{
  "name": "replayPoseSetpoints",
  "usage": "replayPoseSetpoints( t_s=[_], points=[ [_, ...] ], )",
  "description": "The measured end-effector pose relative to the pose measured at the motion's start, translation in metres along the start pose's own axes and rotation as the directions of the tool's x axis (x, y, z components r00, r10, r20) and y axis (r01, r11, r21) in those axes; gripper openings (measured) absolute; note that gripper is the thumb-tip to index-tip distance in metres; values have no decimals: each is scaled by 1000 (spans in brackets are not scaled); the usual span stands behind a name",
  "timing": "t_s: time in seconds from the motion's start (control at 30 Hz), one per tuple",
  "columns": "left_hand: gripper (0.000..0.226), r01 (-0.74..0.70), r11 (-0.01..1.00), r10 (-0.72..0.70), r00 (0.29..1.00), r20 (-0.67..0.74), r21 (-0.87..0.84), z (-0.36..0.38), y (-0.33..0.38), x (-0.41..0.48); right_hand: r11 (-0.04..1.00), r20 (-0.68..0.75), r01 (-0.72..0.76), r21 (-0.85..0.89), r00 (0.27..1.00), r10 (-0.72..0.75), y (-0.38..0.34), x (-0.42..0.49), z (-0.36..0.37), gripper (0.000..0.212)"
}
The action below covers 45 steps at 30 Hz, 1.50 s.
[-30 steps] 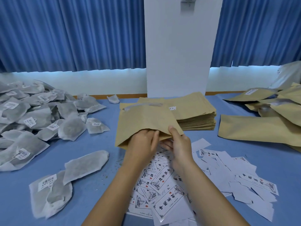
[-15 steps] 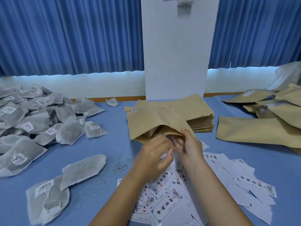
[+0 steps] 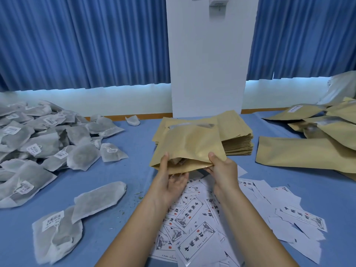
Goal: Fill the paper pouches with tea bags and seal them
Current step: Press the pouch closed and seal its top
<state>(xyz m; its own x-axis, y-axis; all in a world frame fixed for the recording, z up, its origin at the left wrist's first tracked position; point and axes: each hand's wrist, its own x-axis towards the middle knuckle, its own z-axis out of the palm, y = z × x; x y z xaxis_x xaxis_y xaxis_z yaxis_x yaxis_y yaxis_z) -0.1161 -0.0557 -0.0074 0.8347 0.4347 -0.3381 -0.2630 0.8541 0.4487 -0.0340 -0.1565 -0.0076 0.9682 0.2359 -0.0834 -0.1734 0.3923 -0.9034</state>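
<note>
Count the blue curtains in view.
2. One curtain hangs left of the white pillar, the other right of it. More may lie outside the frame.

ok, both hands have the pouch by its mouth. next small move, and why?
Probably release the left hand and reach for the nearest tea bag, leaving the right hand alone pinching the pouch. The pouch's mouth is spread open toward the person, and that tea bag lies loose on the left, closest to the left hand.
</note>
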Motion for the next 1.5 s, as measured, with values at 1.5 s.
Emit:
replayPoseSetpoints(
  t_s=[1.5],
  points=[
    [25,-218,-824,147,810,568,523,11,-10,23,975,140,-145,-171,976,170,17,-2,10,21]
  ],
)
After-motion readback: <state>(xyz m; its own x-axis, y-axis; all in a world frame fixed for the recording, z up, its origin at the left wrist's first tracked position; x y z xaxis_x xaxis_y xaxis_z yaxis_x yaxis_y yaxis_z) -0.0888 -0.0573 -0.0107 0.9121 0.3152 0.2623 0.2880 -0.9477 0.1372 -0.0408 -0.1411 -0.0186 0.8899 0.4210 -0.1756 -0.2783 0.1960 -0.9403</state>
